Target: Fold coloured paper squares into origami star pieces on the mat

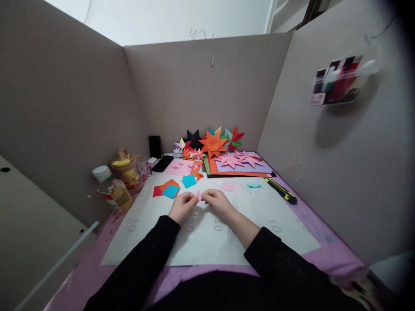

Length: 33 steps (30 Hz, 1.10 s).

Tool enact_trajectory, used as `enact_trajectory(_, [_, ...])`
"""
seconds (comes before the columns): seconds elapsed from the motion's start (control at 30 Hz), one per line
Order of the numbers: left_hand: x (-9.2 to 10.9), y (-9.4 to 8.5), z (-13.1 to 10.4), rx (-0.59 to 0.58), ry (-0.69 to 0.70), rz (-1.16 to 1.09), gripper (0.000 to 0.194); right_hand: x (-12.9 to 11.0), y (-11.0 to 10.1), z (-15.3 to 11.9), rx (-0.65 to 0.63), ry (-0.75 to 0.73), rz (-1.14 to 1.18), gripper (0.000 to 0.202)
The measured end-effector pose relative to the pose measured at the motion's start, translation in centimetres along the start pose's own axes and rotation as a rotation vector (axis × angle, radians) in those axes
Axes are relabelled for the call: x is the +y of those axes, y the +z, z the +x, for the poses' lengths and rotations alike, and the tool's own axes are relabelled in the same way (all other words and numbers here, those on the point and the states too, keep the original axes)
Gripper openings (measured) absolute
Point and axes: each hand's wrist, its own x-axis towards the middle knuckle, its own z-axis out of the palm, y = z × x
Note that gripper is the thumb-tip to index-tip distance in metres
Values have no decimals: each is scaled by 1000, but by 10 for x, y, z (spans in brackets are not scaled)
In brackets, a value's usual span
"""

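Observation:
Between my two hands, a little over the white mat (145, 242), is a small folded piece of pink paper (199, 196). My left hand (183, 207) pinches it from the left side. My right hand (218, 202) has thumb and forefinger pressed together at the paper's right edge. Just beyond the hands lie a flat pink paper square (228, 186) and a folded turquoise paper piece (254, 185). Blue paper squares (170, 191) lie on orange and red ones to the left, with another blue square (189, 181) nearby.
Folded paper stars (213, 144) stand at the back, with pink stars (231, 160) on stacked coloured sheets. A yellow-black utility knife (281, 191) lies right. Bottles and jars (127, 172) line the left edge; a black phone (163, 163) lies behind. Grey panels (207, 90) enclose three sides.

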Motion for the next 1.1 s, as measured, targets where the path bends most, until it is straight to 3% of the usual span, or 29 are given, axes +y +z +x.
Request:
enact_trajectory(0.43, [6, -2, -1, 51, 64, 108, 27, -1, 0, -1, -39, 25, 23, 17])
enact_trajectory(0.8, [5, 2, -5, -37, -92, 3, 32, 8, 2, 1, 11, -105, 25, 12])
enact_trajectory(0.9, [6, 1, -5, -41, -137, -85, 31, 5, 2, 0, 34, -205, 8, 25])
enact_trajectory(1.1, [5, 0, -5, -117, -165, -241, 32, 1, -2, -1, -72, -203, 16, 30])
